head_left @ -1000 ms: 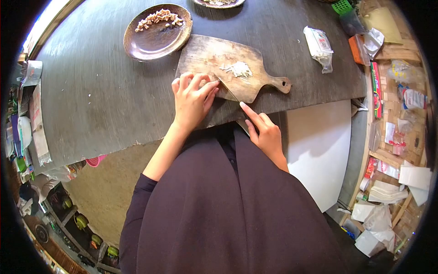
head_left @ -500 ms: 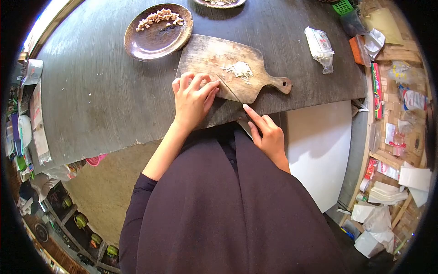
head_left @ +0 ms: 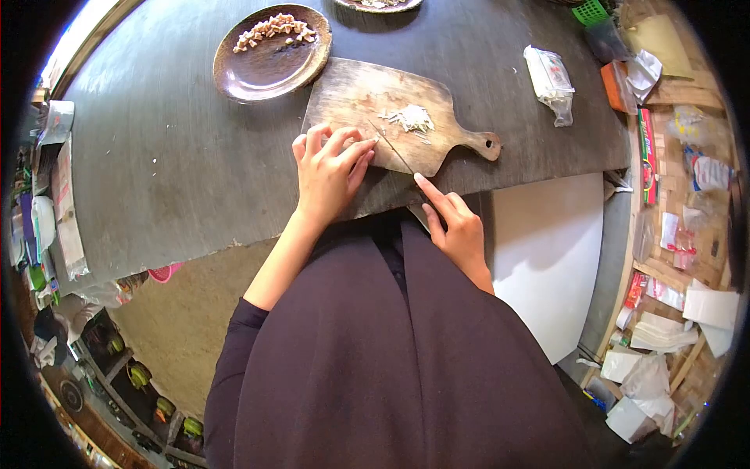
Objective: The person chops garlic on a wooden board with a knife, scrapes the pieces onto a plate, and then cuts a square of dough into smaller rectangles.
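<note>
On a wooden cutting board point(head_left: 355, 87) with a handle at its right, my left hand point(head_left: 330, 168) has its fingers curled and pressed down at the near left part. A small pale piece of food point(head_left: 376, 139) peeks out at its fingertips, mostly hidden. My right hand point(head_left: 457, 230) grips a knife point(head_left: 396, 152), index finger stretched along the top of the blade. The blade lies slanted over the board, its tip close to the left fingertips. Thin pale slivers point(head_left: 412, 118) form a small heap beyond the blade.
A brown plate point(head_left: 262, 82) with chopped light-brown pieces point(head_left: 273, 30) stands behind the board. Another plate point(head_left: 379, 6) is cut off at the top. A plastic packet point(head_left: 549, 82) lies to the right on the dark table point(head_left: 172, 180). Papers and packages line the right wall.
The knife blade has shifted slightly, its tip now further up and left beside the left fingertips. The right hand moved a little with it; the left hand stays almost in place.
</note>
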A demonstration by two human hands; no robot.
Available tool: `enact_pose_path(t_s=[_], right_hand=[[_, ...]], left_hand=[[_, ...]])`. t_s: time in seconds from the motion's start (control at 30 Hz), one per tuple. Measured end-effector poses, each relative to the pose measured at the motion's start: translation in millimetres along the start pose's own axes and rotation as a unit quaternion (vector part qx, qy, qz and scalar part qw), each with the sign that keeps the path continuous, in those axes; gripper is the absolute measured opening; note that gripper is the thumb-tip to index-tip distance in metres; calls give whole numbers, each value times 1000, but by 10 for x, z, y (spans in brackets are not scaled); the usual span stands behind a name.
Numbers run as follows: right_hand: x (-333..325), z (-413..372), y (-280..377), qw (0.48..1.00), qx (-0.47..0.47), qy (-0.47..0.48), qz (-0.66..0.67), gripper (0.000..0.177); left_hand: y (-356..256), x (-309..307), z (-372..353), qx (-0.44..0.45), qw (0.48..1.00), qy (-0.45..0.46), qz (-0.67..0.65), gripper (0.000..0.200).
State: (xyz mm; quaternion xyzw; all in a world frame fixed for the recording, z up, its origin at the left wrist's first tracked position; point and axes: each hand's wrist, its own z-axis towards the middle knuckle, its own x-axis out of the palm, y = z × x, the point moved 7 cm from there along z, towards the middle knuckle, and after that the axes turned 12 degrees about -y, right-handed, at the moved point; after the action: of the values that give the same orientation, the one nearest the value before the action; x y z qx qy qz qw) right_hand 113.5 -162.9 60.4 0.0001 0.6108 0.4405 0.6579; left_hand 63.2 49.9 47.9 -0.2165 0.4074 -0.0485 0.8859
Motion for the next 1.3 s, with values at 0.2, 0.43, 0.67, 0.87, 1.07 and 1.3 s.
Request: enact_pose_path(t_s=[0.2,0.43,0.67,0.87,1.07,1.3], right_hand=[[-22,-37,-26,1000,-23,8,-8,56],[58,-14,-16,999,-29,10,-18,56],[-23,-12,-12,1000,-4,12,-4,57],[-5,-53,-34,999,-27,19,-3,57],[84,-12,-18,1000,-12,20,3,56],[-20,-44,1,1000,-21,16,4,57]], left_hand=[[7,0,-14,-1,1000,1,2,23],[14,1,-17,1,1000,1,-1,21],[-4,-15,-1,1,1000,2,-2,21],[14,9,-8,0,1000,0,0,19],[5,5,-17,-3,1000,0,2,20],[-25,-25,-55,-13,1000,5,7,23]])
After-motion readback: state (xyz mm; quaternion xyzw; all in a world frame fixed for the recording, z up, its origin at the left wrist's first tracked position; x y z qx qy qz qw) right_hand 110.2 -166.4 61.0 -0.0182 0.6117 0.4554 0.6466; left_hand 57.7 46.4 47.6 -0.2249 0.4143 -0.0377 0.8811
